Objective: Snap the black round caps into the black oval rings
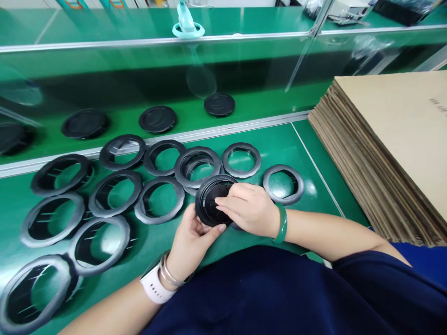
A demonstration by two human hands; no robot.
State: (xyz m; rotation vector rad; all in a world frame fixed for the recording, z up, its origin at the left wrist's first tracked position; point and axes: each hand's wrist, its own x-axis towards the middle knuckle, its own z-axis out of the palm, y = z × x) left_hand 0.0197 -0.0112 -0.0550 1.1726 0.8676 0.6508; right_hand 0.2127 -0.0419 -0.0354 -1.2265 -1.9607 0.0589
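Head view: the left hand (193, 235) comes up from the near edge of the bench (279, 139) and cups a black round part (209, 204) from below. Its fingers are closed under the part's near rim and its thumb lies along the lower right of the rim, so it holds the part. The right hand (249, 207) reaches in from the right and lies over the right side of the same part. Its fingers are curled narrow, with the fingertips (219, 201) pressed on the ribbed face, and it grips the part too.

The part is tilted, its face turned toward the camera. It is held just above the middle of the bench, a little nearer the near edge than the far one.

A white watch (153, 286) and thin bangles sit on the left wrist, and a green bangle (281, 223) is on the right wrist.

Grey rings (138, 208) lie flat over the left half and middle of the bench, many of them touching or overlapping. One ring (300, 186) lies just beside the right hand, on its far side.

A metal rail (209, 132) runs along the far edge. Behind it, black discs (157, 119) lie well apart on a green strip.

A stack of cardboard sheets (394, 139) fills the right end of the bench. A teal tool (186, 23) stands on the shelf far behind
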